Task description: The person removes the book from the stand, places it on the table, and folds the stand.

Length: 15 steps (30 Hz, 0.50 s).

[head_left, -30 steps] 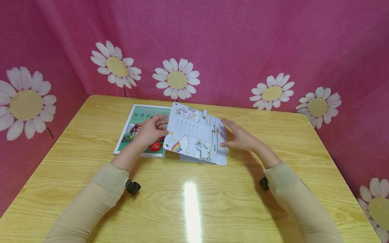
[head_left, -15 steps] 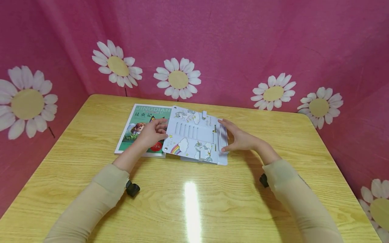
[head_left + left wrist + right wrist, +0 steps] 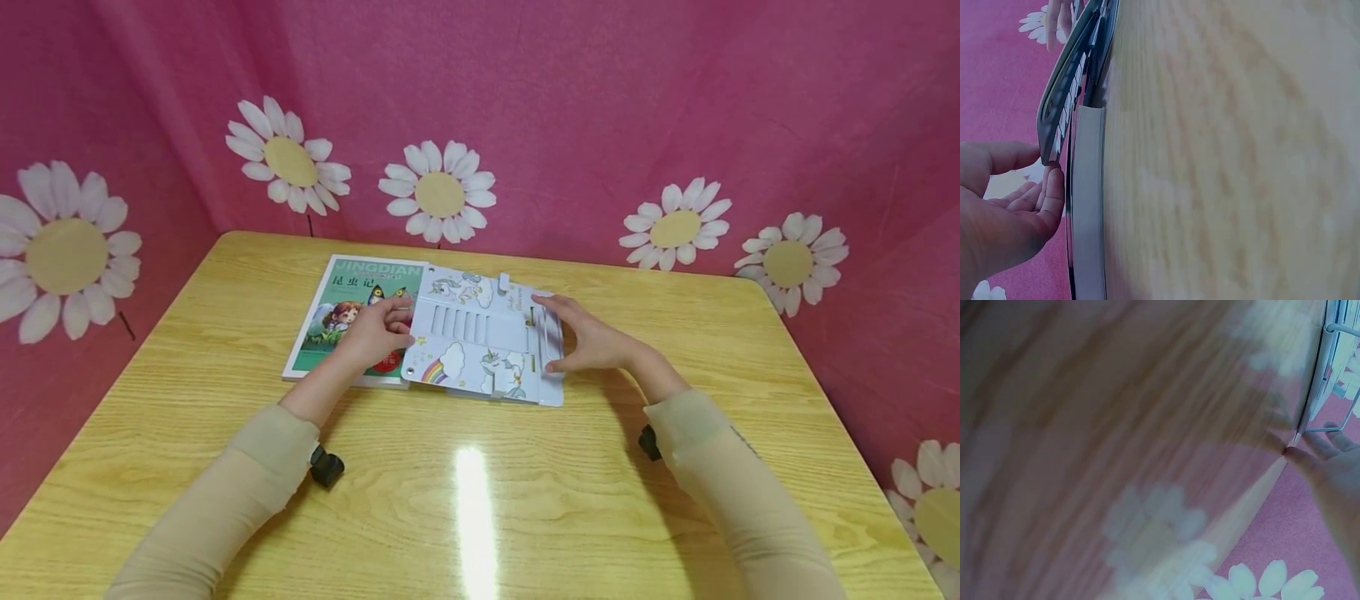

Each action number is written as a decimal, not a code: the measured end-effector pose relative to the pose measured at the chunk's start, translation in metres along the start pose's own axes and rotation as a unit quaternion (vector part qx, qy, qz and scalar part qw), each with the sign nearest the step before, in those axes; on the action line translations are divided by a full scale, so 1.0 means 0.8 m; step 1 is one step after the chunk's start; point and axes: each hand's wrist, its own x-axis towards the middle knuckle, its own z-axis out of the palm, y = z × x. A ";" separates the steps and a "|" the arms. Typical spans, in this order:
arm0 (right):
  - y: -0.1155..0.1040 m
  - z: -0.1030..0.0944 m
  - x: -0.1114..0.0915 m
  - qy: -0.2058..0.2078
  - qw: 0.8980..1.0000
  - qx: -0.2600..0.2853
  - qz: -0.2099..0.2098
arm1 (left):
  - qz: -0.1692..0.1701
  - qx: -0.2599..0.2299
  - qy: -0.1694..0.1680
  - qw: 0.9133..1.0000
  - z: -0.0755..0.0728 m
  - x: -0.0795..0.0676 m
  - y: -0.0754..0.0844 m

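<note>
A white book stand printed with unicorns, clouds and a rainbow lies near the middle of the table. Its left edge is raised over a green-covered book. My left hand pinches that edge, and in the left wrist view the hand has fingers on either side of the panel, just above the book's page block. At the stand's right end, my right hand spans the edge with spread, fairly straight fingers. In the right wrist view its fingertips touch the edge beside a wire bracket.
The wooden table carries both things. Behind it and along its sides hangs a pink cloth with white daisies. A black wrist camera sits under the left sleeve.
The stand's raised left side has come down closer to the book, with my left hand holding its edge. My right hand has stayed at the right edge.
</note>
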 end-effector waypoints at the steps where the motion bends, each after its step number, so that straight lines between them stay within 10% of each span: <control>1: 0.000 -0.001 0.000 0.001 1.000 -0.002 -0.001 | -0.002 -0.001 -0.001 1.000 0.001 0.000 0.001; 15: 0.008 -0.007 -0.011 0.001 1.000 0.002 0.000 | 0.009 0.009 -0.017 1.000 0.012 -0.001 0.003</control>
